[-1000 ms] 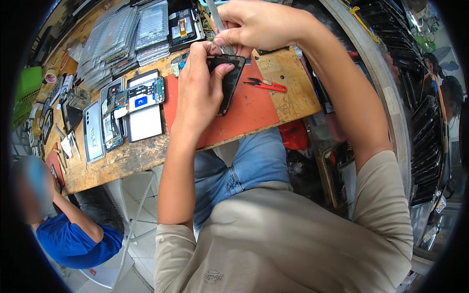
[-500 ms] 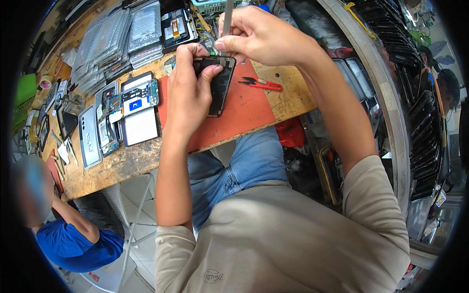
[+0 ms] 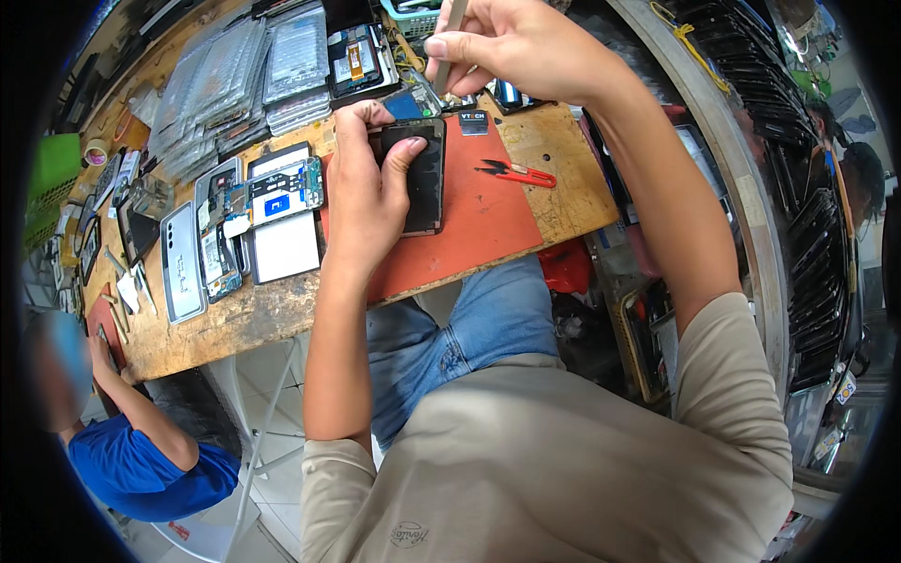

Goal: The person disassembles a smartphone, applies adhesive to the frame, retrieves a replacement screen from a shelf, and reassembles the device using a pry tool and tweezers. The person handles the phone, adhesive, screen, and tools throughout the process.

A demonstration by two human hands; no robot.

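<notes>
My left hand [image 3: 368, 192] is closed round a black phone screen panel [image 3: 429, 192], thumb across its face and fingers behind its left edge. The panel is tilted over an orange-red mat [image 3: 493, 216]. Up and to the right, my right hand [image 3: 526, 52] pinches a slim grey metal tool [image 3: 455, 21] between thumb and fingers. The tool's lower end points down, just past the panel's far edge and apart from it. Red-handled thread snips [image 3: 527, 175] lie on the mat's right edge. A small dark card [image 3: 473, 123] rests at the mat's far end.
Left of the mat lie opened phones with a bare circuit board [image 3: 277, 192] and a silver phone back cover [image 3: 183, 267]. Stacked clear plastic trays [image 3: 211, 94] stand behind them. A person in a blue shirt [image 3: 150, 469] sits at the bench's left end. Shelving with dark panels [image 3: 817, 253] is at right.
My right hand has lifted away from the panel's far edge, carrying the tool up and slightly right. The panel stays in my left hand, and the dark card on the mat now shows.
</notes>
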